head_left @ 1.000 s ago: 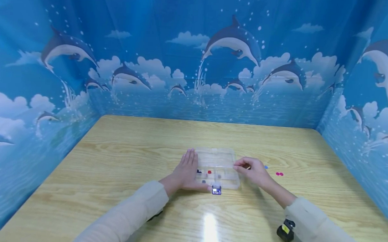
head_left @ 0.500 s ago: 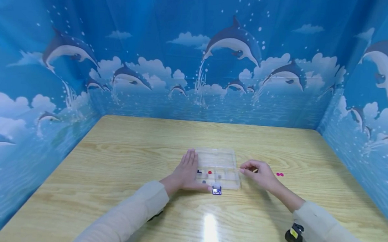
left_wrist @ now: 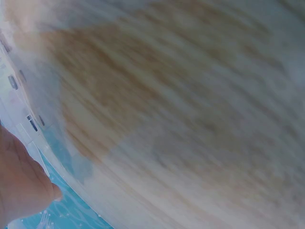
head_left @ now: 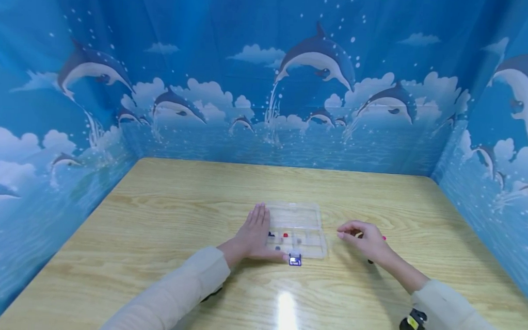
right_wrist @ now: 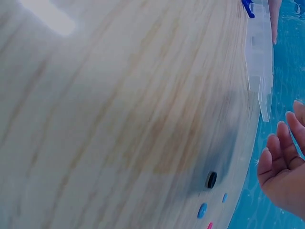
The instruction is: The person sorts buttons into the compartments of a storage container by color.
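A clear plastic compartment box (head_left: 311,251) lies on the table with its lid (head_left: 294,214) folded back. Inside are a red piece (head_left: 285,235), a dark piece (head_left: 271,234) and a grey piece (head_left: 277,248), too small to name. My left hand (head_left: 256,235) rests along the box's left side, fingers straight, thumb stretched by the front. Right of the box and apart from it, my right hand (head_left: 363,240) hovers with loosely bent fingers; nothing shows between them in the right wrist view. Beneath it lie a black disc (right_wrist: 211,180) and blue discs (right_wrist: 202,210).
A blue-purple latch (head_left: 294,260) juts from the box's front. A pink disc (head_left: 384,238) peeks out behind my right hand. The wooden table (head_left: 180,196) is bordered by a blue dolphin-print curtain (head_left: 212,134). A black device (head_left: 412,325) is strapped at my right wrist.
My right hand has drawn back rightward from the box's right edge, over the discs, covering most of the pink ones. The black disc shows beside it. My left hand and the box have stayed put.
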`<state>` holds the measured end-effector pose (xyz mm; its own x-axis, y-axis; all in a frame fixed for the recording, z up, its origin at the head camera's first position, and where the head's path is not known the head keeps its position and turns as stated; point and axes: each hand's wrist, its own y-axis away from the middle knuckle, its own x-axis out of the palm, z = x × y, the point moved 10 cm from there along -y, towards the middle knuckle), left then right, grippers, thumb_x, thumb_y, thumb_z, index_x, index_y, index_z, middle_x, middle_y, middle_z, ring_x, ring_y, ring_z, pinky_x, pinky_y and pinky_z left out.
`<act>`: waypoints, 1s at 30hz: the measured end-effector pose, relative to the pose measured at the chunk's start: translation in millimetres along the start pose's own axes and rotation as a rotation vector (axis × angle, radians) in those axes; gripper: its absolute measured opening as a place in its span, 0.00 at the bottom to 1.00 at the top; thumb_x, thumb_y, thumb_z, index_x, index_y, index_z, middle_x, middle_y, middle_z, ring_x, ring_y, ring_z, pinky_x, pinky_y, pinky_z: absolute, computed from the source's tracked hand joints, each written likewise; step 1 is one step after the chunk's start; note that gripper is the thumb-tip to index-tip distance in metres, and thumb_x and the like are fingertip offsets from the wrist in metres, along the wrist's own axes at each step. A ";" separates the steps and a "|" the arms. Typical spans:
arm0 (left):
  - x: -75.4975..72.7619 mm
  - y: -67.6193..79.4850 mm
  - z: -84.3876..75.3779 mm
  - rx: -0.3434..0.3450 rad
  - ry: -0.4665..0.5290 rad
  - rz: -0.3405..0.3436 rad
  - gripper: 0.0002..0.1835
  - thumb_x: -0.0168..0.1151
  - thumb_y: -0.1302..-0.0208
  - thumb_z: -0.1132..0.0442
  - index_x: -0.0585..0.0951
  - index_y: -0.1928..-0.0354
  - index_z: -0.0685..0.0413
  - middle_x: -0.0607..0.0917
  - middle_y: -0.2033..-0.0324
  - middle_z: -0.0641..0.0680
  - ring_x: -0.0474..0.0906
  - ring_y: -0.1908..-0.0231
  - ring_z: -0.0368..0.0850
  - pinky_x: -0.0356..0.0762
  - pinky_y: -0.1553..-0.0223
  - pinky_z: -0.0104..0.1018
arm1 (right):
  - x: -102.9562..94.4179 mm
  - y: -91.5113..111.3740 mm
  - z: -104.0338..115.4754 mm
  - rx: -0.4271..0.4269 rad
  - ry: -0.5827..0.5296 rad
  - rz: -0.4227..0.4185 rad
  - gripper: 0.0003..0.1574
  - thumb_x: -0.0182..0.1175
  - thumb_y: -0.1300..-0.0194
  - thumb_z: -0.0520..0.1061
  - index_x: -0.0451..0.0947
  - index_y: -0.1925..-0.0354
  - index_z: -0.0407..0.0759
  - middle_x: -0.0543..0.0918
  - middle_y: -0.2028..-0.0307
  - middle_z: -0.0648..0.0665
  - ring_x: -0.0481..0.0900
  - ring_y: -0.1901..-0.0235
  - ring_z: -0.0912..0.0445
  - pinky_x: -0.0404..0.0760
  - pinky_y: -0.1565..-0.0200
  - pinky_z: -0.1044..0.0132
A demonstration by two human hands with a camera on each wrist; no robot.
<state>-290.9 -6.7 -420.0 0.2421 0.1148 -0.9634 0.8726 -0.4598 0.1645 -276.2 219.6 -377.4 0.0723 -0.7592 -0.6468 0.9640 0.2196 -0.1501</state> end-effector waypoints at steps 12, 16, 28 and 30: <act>0.5 0.1 0.4 -0.002 -0.002 -0.005 0.69 0.51 0.58 0.20 0.39 0.29 0.65 0.35 0.28 0.64 0.30 0.28 0.56 0.37 0.27 0.45 | -11.2 9.0 -13.8 0.034 0.019 0.004 0.17 0.60 0.37 0.44 0.80 0.55 0.34 0.80 0.67 0.45 0.72 0.70 0.68 0.76 0.69 0.72; 0.5 0.2 0.5 -0.003 0.000 -0.005 0.69 0.51 0.58 0.20 0.39 0.29 0.65 0.35 0.28 0.64 0.30 0.28 0.56 0.36 0.27 0.45 | -13.7 11.6 -17.6 0.034 0.023 0.009 0.17 0.60 0.37 0.45 0.80 0.54 0.35 0.80 0.66 0.45 0.72 0.69 0.68 0.76 0.69 0.72; 3.0 -1.9 2.0 -0.006 -0.003 -0.001 0.69 0.50 0.58 0.19 0.38 0.29 0.65 0.35 0.28 0.64 0.29 0.28 0.55 0.35 0.27 0.44 | -20.9 20.6 -21.4 0.015 0.013 0.002 0.18 0.60 0.38 0.42 0.79 0.53 0.32 0.81 0.62 0.39 0.72 0.72 0.69 0.75 0.76 0.71; 3.2 -2.0 2.2 -0.008 -0.003 -0.001 0.69 0.50 0.58 0.19 0.37 0.29 0.64 0.34 0.28 0.63 0.28 0.28 0.55 0.35 0.27 0.43 | -22.1 22.5 -22.9 0.011 0.013 -0.002 0.17 0.60 0.39 0.41 0.79 0.54 0.31 0.81 0.61 0.37 0.72 0.72 0.69 0.75 0.77 0.71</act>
<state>-292.8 -7.4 -423.9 0.2399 0.1123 -0.9643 0.8764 -0.4524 0.1654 -262.0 255.3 -383.6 0.0674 -0.7516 -0.6562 0.9668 0.2116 -0.1430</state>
